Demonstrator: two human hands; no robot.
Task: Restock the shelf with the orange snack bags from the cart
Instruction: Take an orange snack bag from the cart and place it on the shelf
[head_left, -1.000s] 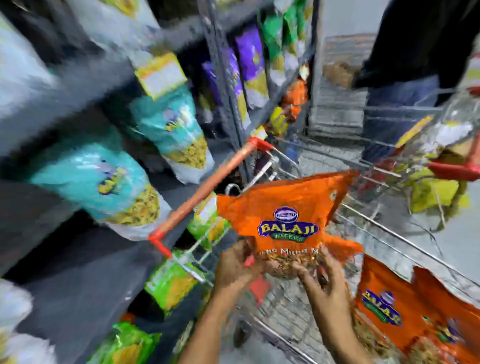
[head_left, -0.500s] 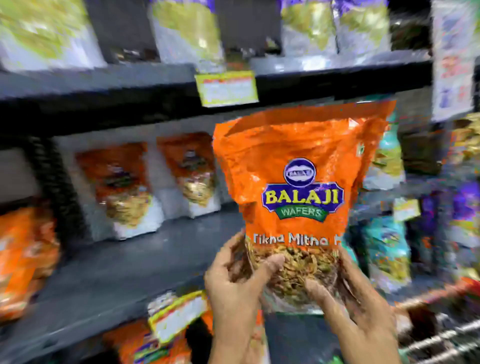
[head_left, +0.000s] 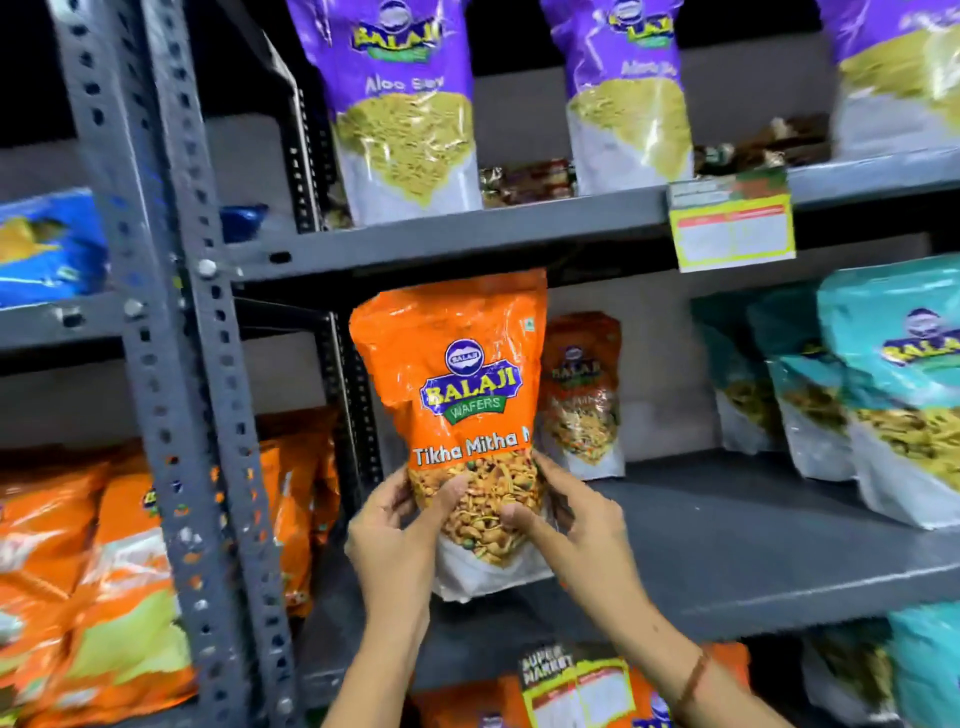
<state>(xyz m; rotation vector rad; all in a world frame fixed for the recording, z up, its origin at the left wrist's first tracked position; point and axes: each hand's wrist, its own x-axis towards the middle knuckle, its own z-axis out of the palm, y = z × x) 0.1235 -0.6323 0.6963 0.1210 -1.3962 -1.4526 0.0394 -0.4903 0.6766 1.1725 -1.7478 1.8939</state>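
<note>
An orange Balaji "Tikha Mitha" snack bag (head_left: 457, 374) is held upright over the left end of the grey middle shelf (head_left: 727, 535). My left hand (head_left: 400, 540) grips its lower left side and my right hand (head_left: 576, 519) grips its lower right side, thumbs on the clear window. The bag's white bottom hangs just above the shelf's front part. Another orange bag (head_left: 584, 395) stands at the back of the same shelf, just right of the held one. The cart is out of view.
Teal bags (head_left: 898, 395) fill the shelf's right end. Purple Aloo Sev bags (head_left: 405, 104) stand on the shelf above, with a price tag (head_left: 732, 223) on its edge. A perforated steel upright (head_left: 171, 364) stands left, with orange bags (head_left: 104, 571) in the neighbouring bay.
The view swung from the cart to the shelf. Both hands carried the orange bag up from the cart and moved it to the left end of the middle shelf.
</note>
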